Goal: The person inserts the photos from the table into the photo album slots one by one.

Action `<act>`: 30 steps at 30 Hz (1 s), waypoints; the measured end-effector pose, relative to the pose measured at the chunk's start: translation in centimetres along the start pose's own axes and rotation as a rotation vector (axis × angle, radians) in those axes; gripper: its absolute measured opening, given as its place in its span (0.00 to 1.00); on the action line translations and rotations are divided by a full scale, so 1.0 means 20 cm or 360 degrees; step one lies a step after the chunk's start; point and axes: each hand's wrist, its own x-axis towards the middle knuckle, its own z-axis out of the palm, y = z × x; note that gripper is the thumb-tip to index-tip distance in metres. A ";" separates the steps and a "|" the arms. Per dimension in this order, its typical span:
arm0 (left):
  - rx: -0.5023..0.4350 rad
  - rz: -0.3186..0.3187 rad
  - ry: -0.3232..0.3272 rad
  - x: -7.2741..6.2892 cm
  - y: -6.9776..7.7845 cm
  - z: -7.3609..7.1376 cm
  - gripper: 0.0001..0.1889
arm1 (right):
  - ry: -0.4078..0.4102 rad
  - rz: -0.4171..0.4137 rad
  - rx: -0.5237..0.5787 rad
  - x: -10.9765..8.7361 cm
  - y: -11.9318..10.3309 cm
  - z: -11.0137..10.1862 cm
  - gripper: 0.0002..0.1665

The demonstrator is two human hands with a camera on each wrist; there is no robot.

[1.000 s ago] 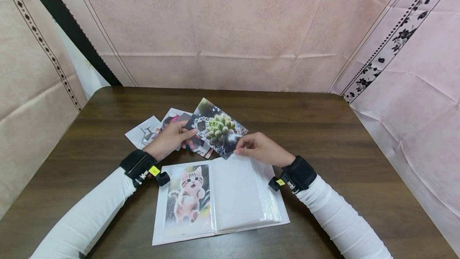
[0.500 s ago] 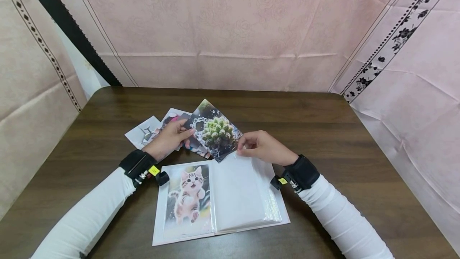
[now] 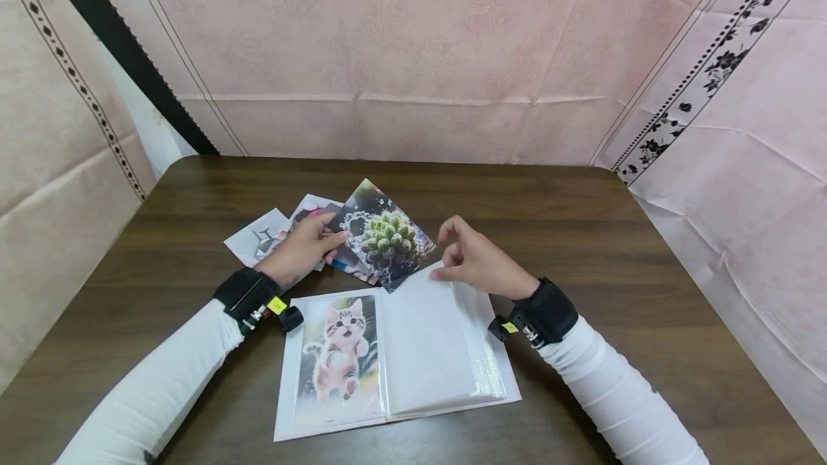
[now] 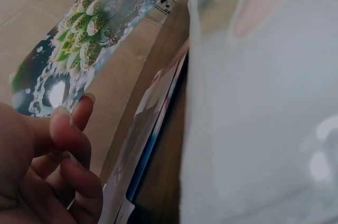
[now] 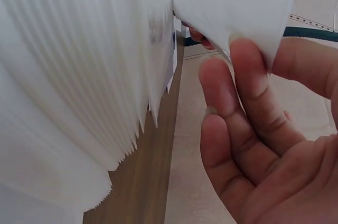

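Right hand (image 3: 474,258) has raised 1 finger (image 3: 452,226), pinching 1 page (image 3: 426,350); left hand (image 3: 302,246) grips 1 photo (image 3: 388,237)

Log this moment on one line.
left hand: holds succulent photo | right hand: pinches album page | kitten photo: on left page

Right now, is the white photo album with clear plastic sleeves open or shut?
Open: the album lies spread on the brown wooden table, a rectangular kitten photo on its left side, white pages opposite.

Succulent photo (image 3: 390,237): green on dark; album (image 3: 426,350): white; table (image 3: 601,250): brown, wood-grained.
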 end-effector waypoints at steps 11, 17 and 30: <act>0.0134 0.0050 0.0001 0.00 -0.02 0.00 0.11 | -0.0014 -0.0050 -0.0029 0.00 0.02 0.02 0.41; 0.0220 0.0077 -0.0013 0.01 -0.02 0.00 0.09 | -0.0016 -0.0125 -0.0041 0.01 0.02 0.02 0.38; 0.0293 0.0124 -0.0003 0.01 0.02 -0.02 0.14 | -0.0005 -0.0137 -0.0041 0.00 0.01 -0.01 0.33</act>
